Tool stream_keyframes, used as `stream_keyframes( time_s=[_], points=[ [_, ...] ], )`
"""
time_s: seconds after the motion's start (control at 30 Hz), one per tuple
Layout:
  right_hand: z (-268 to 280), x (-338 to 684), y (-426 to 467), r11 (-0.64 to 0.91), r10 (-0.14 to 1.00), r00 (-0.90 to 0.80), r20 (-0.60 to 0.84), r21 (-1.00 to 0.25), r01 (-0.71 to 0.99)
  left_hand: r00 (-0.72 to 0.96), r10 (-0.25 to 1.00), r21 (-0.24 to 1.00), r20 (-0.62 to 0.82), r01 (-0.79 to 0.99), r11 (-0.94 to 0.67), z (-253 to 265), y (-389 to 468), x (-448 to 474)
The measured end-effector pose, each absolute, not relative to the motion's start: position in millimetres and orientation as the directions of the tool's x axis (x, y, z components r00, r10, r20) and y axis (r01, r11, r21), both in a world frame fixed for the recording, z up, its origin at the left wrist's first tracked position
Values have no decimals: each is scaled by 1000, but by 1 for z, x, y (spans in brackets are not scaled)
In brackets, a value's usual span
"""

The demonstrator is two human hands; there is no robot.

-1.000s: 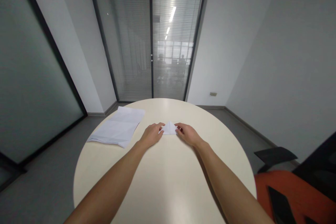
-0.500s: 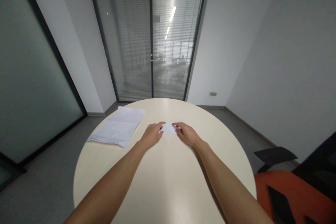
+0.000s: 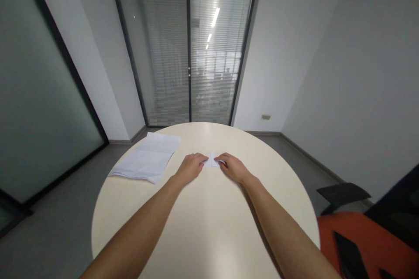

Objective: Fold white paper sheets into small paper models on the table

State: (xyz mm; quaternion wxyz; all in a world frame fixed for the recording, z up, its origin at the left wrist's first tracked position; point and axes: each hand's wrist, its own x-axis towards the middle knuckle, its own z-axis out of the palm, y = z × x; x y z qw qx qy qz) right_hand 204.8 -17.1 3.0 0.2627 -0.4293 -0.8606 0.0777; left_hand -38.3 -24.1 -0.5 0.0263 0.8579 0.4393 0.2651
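A small piece of folded white paper (image 3: pixel 211 161) lies on the round cream table (image 3: pixel 203 213), with a crease line running down its middle. My left hand (image 3: pixel 192 165) has its fingers closed on the paper's left side. On the right side, my right hand (image 3: pixel 231 165) pinches a corner between thumb and fingers. Both hands cover the outer parts of the paper, so its full outline is hidden.
Larger white sheets (image 3: pixel 147 157) with fold marks lie at the table's left, partly over its edge. An orange chair (image 3: pixel 369 239) with black armrests stands at the right. Beyond the table is a glass partition with blinds (image 3: pixel 157 52).
My left hand's fingers have come inward and closed over the paper's left side, where thumb and fingers were apart before. My right hand has barely shifted.
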Motion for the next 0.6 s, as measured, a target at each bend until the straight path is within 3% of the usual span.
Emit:
stream_keyframes(
  time_s=[0.6],
  points=[
    [2, 205, -17, 650, 755, -537, 375, -320, 690, 481, 775, 268, 410, 749, -606, 5, -31, -37]
  ],
)
